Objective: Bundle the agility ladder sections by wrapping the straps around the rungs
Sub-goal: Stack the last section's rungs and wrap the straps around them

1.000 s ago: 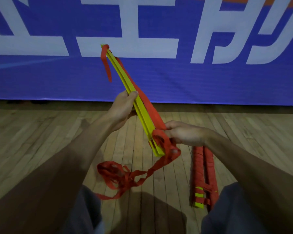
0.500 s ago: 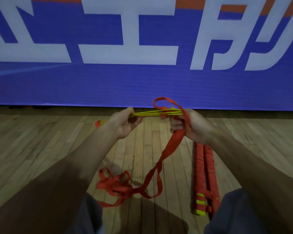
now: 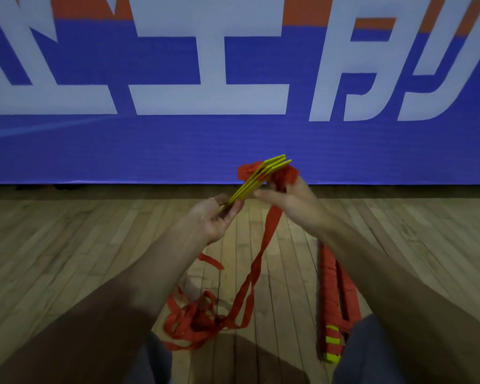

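Note:
A stack of flat yellow rungs (image 3: 263, 174) is held in the air in front of me, slanting up to the right. My left hand (image 3: 215, 218) pinches its near, lower end. My right hand (image 3: 291, 202) grips the far end, where red strap (image 3: 286, 173) is wound round the rungs. From that hand a long red strap (image 3: 257, 268) hangs down to a loose tangle (image 3: 198, 321) on the floor between my knees.
Two bundles (image 3: 331, 300) wrapped in red strap, yellow rung ends showing, lie on the wooden floor (image 3: 67, 259) by my right knee. A blue banner (image 3: 233, 139) with large white letters stands along the back. My knees fill the bottom corners.
The rung stack has swung from level to slanting up to the right. The strap loop that stood above my right hand now lies wound at the far end of the rungs.

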